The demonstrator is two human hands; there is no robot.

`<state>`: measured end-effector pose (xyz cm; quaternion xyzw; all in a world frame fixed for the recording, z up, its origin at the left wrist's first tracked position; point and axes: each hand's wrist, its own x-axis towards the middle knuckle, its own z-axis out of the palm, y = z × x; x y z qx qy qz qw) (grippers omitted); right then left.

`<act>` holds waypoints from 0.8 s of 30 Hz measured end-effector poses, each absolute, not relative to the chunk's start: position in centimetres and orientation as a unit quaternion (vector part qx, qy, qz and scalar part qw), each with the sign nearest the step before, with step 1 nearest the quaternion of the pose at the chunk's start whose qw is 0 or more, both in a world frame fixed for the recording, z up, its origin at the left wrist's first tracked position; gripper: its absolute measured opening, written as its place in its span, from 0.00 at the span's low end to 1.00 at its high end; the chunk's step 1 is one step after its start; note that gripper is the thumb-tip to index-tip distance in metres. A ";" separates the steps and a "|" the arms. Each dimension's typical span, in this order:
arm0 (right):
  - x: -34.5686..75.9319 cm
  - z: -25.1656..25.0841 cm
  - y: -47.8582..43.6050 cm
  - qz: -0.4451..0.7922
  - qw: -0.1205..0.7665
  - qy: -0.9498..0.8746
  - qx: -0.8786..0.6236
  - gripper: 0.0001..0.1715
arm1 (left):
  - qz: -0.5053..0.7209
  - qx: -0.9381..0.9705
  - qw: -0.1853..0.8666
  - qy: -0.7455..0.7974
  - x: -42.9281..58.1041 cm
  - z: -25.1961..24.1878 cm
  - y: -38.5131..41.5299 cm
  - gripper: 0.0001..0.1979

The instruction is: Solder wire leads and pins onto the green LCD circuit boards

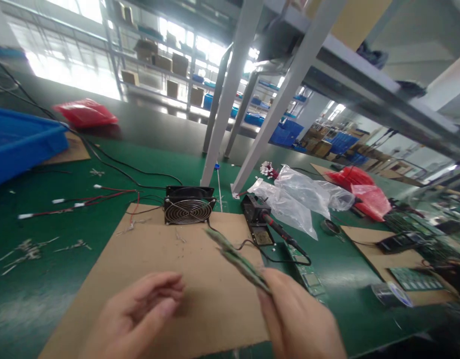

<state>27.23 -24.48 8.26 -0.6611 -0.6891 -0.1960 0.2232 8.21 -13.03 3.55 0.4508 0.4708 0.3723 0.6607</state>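
Over the near edge of a flat brown cardboard sheet [170, 259], the right hand [297, 319] is gripping one end of a thin green circuit board [235, 258], which is slanting up and to the left above the sheet, blurred. The left hand [140, 311] is hovering beside it, fingers loosely curled and grasping nothing. At the far edge of the sheet a small black square fan with a wire grille [188, 205] is standing upright. Just to its right, a red-and-black soldering iron [278, 230] is resting in its stand, with crumpled clear plastic bags [300, 194] lying beyond on the green table mat [65, 234].
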 end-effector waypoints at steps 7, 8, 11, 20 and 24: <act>20.7 3.3 -17.2 -0.226 0.258 -0.731 -0.590 0.18 | 0.441 0.235 0.765 0.405 10.7 3.7 -14.6 0.22; 20.1 2.8 -17.0 -0.223 0.264 -0.731 -0.588 0.18 | 0.447 0.223 0.758 0.419 10.7 3.3 -14.0 0.20; 19.1 1.6 -17.1 -0.197 0.297 -0.736 -0.575 0.16 | 0.451 0.227 0.739 0.447 10.5 1.9 -12.6 0.14; 25.3 1.2 -18.3 0.296 0.628 -0.309 -0.650 0.19 | 0.356 0.268 0.796 0.411 9.0 1.7 -10.7 0.13; 30.7 1.5 -16.8 0.352 0.751 -0.041 -0.557 0.10 | 0.305 0.276 0.822 0.393 8.0 2.1 -10.1 0.13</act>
